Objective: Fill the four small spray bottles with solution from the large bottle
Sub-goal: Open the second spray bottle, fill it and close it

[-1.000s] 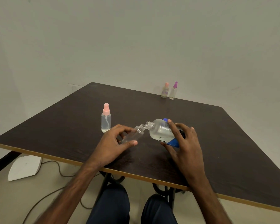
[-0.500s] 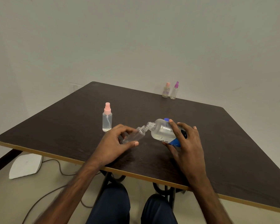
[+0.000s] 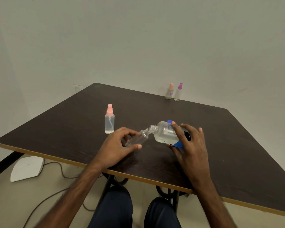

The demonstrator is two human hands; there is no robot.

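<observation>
- The left hand [image 3: 117, 145], at frame centre, pinches the uncapped small bottle [image 3: 136, 139] between thumb and curled fingers, neck tilted up-right.
- The right hand [image 3: 189, 145] clasps the large bottle [image 3: 165, 133], tipped left so that the two mouths meet.
- Step, as I judge it: pouring into the second of four bottles. The pink bottle [image 3: 109, 120], left of the hands, stands capped and holds liquid.
- Next move: keep the mouths aligned, tilt gently, and right the large bottle before overflow.
- The peach bottle [image 3: 169, 91] and purple bottle [image 3: 178, 92] stand together at the far edge of the table [image 3: 220, 145]; their fill is too small to tell.
- No stream or level is discernible. A blue cap [image 3: 169, 121] peeks out from behind the large bottle.
</observation>
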